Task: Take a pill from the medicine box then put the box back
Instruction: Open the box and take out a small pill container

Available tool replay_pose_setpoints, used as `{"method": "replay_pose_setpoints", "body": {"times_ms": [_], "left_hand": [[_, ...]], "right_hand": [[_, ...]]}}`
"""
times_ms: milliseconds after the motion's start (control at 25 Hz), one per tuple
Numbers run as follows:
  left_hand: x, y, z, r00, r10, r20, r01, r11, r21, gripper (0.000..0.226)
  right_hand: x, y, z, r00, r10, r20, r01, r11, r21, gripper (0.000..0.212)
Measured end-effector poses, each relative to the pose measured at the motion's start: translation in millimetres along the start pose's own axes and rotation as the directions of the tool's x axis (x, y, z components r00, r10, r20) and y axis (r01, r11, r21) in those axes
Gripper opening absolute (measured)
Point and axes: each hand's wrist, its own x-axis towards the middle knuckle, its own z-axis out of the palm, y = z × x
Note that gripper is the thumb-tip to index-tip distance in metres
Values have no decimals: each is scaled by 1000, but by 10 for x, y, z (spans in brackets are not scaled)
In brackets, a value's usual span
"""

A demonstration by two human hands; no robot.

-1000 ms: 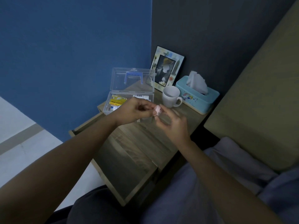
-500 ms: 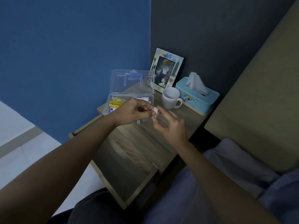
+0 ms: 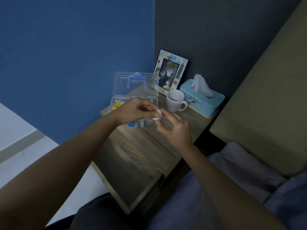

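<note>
A clear plastic medicine box (image 3: 135, 85) with a blue handle stands open at the far left of the wooden bedside table (image 3: 139, 155), its lid upright. Yellow packets lie inside it. In front of the box, my left hand (image 3: 134, 111) and my right hand (image 3: 174, 128) meet fingertip to fingertip around a small pale pink pill packet (image 3: 158, 114). Both hands pinch it just above the table. Whether a pill is out of the packet is too small to tell.
A white mug (image 3: 175, 101) stands right of the box. Behind it lean a picture frame (image 3: 170, 74) and a light blue tissue box (image 3: 201, 98). A blue wall is to the left, a bed with a tan headboard (image 3: 265, 105) to the right.
Both hands stay together on the pink packet, with the fingers shifting slightly around it. The box and the other objects have not moved.
</note>
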Motion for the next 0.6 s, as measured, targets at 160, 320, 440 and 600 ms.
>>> {"method": "replay_pose_setpoints", "body": {"times_ms": [160,320,440,600], "left_hand": [[9,-26,-24,1000,-17,-13,18,998,56,35],[16,-7,-43,1000,-26,-2,26,999,38,32],[3,-8,-51,1000,-25,5,24,999,22,29],[11,-18,-77,999,-54,-5,54,995,86,38]], "right_hand": [[-32,0,15,1000,-4,-17,3,1000,-19,42],[-19,2,6,1000,7,-21,-7,1000,-5,42],[-11,-14,4,1000,5,-12,-5,1000,-1,43],[-11,-30,-6,1000,-1,6,1,1000,19,43]]}}
